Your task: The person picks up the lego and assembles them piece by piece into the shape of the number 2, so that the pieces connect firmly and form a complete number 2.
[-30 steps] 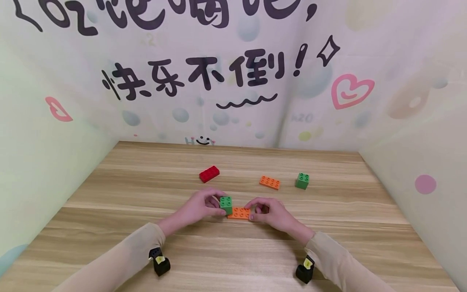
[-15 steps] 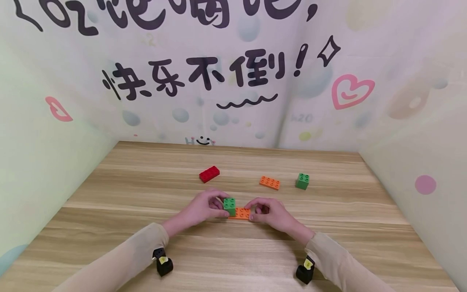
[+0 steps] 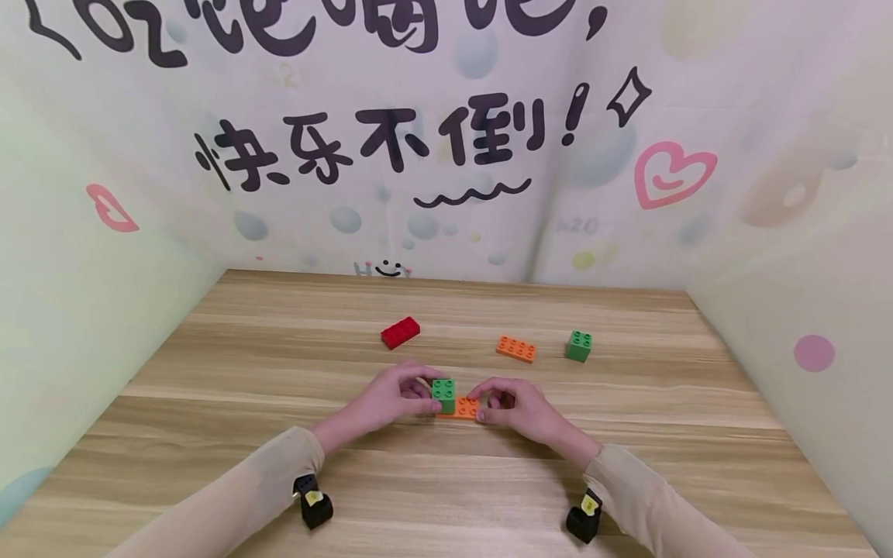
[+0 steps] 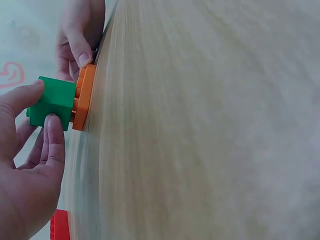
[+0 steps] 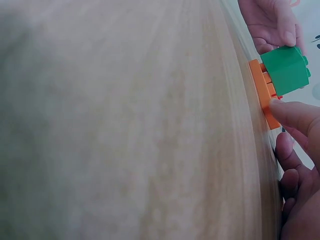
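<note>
My left hand (image 3: 387, 397) pinches a green two-by-two toy brick (image 3: 443, 396) between thumb and fingers. That brick is over the left part of a thin orange toy brick (image 3: 467, 408) lying on the table. Both wrist views show the green brick (image 4: 54, 101) slightly tilted, with orange studs visible beneath it, so it is not flush on the orange brick (image 5: 263, 92). At the right end of the orange brick, my right hand (image 3: 525, 406) holds it with thumb and index finger; its other fingers are curled below.
Behind the hands on the wooden table (image 3: 293, 341) lie a red brick (image 3: 401, 332), a second thin orange brick (image 3: 516, 349) and another green brick (image 3: 578, 346). A printed cloth wall (image 3: 446, 240) stands along the table's back edge.
My left hand has carried the green brick a little to the right, from the orange brick's left end further over its studs. The right hand and the orange brick have stayed in place.
</note>
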{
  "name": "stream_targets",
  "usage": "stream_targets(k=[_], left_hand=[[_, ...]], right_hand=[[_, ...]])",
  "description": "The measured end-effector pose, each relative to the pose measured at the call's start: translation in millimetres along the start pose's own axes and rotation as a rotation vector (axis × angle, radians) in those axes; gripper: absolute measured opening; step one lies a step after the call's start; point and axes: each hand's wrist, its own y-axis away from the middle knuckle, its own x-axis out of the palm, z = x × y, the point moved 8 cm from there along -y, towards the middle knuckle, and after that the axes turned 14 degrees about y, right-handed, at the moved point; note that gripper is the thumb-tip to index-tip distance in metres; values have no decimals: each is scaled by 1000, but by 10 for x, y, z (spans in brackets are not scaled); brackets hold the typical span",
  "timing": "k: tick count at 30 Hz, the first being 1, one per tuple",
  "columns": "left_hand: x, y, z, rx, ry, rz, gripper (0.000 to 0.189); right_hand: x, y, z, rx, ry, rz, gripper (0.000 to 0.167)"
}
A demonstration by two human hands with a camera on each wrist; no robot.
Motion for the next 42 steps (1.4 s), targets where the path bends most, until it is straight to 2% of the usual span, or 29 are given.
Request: stream_targets(k=[19, 29, 42], left_hand=[[20, -19, 11, 35, 114, 0, 34], [30, -24, -15, 48, 123, 18, 31], [41, -53, -16, 17, 113, 27, 29]], right_hand=[[-10, 8, 12, 3, 1, 2, 23], [-7, 11, 16, -2, -5, 0, 23], [-3, 13, 23, -6, -4, -2, 23]])
